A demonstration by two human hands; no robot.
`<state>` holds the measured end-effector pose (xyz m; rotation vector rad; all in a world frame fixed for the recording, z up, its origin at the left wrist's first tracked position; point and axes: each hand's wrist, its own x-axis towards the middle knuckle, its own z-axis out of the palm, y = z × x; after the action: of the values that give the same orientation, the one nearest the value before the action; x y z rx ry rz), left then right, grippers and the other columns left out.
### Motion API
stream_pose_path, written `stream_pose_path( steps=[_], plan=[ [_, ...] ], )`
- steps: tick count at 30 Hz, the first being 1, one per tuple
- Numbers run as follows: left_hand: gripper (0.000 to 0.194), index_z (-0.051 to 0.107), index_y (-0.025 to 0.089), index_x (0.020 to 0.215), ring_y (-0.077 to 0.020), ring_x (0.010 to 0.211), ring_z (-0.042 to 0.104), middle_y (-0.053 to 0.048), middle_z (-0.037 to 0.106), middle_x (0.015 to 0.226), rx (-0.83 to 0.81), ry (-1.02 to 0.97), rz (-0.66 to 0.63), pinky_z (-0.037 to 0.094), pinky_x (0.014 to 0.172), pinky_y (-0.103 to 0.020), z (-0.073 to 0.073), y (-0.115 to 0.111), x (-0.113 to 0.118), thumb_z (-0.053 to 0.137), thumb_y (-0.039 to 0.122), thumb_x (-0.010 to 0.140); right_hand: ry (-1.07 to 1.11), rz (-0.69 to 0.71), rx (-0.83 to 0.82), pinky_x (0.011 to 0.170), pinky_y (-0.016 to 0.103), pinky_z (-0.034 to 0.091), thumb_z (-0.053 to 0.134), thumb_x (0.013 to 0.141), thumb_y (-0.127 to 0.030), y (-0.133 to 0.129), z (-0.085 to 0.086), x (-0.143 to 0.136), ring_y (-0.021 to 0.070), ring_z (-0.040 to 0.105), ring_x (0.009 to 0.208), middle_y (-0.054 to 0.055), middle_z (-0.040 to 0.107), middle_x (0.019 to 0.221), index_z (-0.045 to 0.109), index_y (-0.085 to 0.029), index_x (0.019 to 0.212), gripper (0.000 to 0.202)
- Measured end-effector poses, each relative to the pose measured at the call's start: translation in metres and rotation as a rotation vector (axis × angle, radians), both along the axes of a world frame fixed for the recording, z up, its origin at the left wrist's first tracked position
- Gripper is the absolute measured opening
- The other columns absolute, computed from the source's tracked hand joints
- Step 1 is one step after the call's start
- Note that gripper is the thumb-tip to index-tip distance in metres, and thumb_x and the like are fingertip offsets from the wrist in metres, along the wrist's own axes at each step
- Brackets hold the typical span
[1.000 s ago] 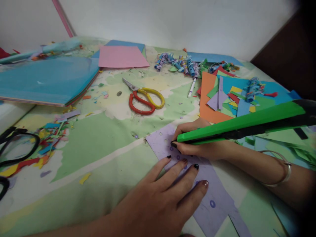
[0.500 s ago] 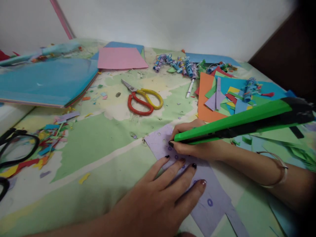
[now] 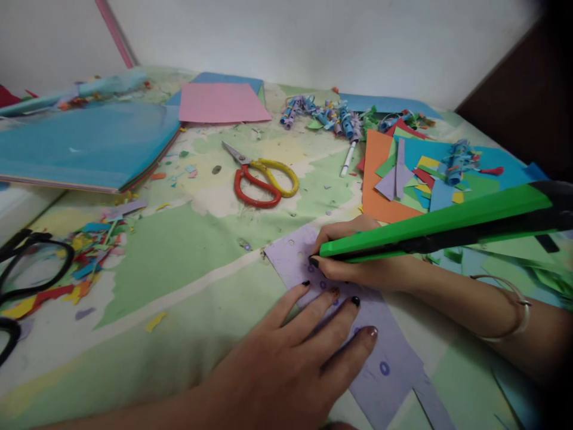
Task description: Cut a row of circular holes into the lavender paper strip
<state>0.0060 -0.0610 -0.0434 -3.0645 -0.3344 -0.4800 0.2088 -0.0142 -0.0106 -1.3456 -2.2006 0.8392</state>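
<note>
A strip of purple paper (image 3: 389,388) lies on the cloth, marked with small drawn circles and with small holes near its far end. My left hand (image 3: 290,358) rests flat on it with fingers spread. Above and to the right, my right hand (image 3: 353,269) is closed around a green and black utility knife (image 3: 430,221), its handle slanting up to the right. The knife's front end points at the paper close to the circles. Its blade is hidden by my fingers.
Red and yellow scissors (image 3: 264,179) lie beyond the paper. Black-handled scissors (image 3: 36,269) and paper scraps (image 3: 96,245) are at left, near a blue paper stack (image 3: 85,143). Pink paper (image 3: 224,103), paper rolls (image 3: 326,113), a white pen (image 3: 348,159) and orange paper (image 3: 378,179) lie farther back.
The view has shifted slightly, moving everything a little to the right in the picture. My left hand stays flat on the purple paper, and my right hand keeps its grip on the knife.
</note>
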Motion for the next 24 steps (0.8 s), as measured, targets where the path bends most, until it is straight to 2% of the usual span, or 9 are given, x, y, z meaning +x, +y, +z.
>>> stream_pose_path(
  steps=[10,20,24],
  plan=[
    [0.062,0.039,0.019,0.14,-0.0284,0.125,0.039,-0.007,0.049,0.138,-0.017,0.005,0.006,0.022,0.105,-0.046,-0.001,-0.0023,-0.0004,0.026,0.058,0.093,0.02,0.036,-0.013,0.054,0.017,0.039,0.06,0.076,-0.022,0.0013,-0.0005,0.0024,0.0056,0.051,0.056,-0.003,0.062,0.063,0.064,-0.015,0.073,0.008],
    [0.06,0.042,0.02,0.138,-0.0271,0.122,0.044,-0.006,0.052,0.135,-0.04,0.022,-0.006,0.026,0.104,-0.044,0.004,0.0001,-0.0004,0.028,0.057,0.093,0.015,0.062,-0.001,0.053,0.017,0.04,0.059,0.079,-0.023,0.0005,-0.0014,0.0033,0.006,0.05,0.057,-0.003,0.061,0.063,0.064,-0.015,0.075,0.01],
    [0.059,0.032,0.022,0.144,-0.0296,0.124,0.043,-0.008,0.049,0.138,-0.071,0.026,-0.026,0.028,0.104,-0.048,0.0055,0.0005,-0.0004,0.027,0.054,0.094,0.053,0.078,-0.038,0.053,0.017,0.041,0.057,0.082,-0.028,-0.0002,0.0001,0.0035,0.0072,0.05,0.059,-0.002,0.062,0.066,0.064,-0.015,0.078,0.015]
  ],
)
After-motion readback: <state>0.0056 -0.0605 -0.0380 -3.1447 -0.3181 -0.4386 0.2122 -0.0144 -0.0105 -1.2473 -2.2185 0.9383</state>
